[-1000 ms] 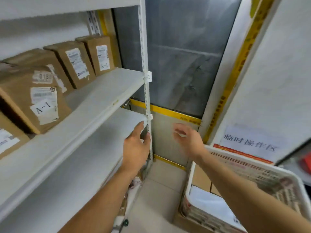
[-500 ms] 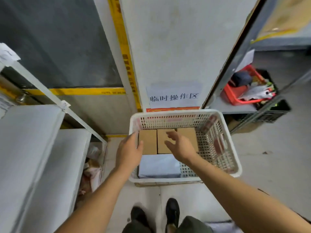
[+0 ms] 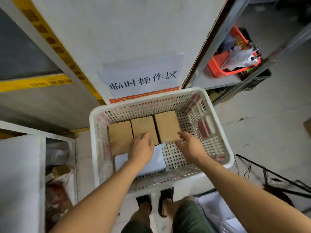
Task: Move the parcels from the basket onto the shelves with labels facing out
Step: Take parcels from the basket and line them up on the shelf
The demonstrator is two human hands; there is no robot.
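— Since half a second ago, what differs?
— Both hands reach deeper into the white basket (image 3: 217,118). The left hand (image 3: 141,148), fingers loosely spread, now rests on the middle box (image 3: 143,126); the right hand (image 3: 190,145), fingers straight, touches the right box (image 3: 166,126).
— And the parcels?
— Three brown boxes stand side by side at the far end, a white bag (image 3: 156,162) lying nearer. Nothing is gripped.

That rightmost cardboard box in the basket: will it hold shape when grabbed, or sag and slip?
The rightmost cardboard box looks stiff: flat faces, straight edges, so it probably keeps its shape. Its plain matte card likely grips well. It stands close against the middle box, so the left hand may need to wedge between them.
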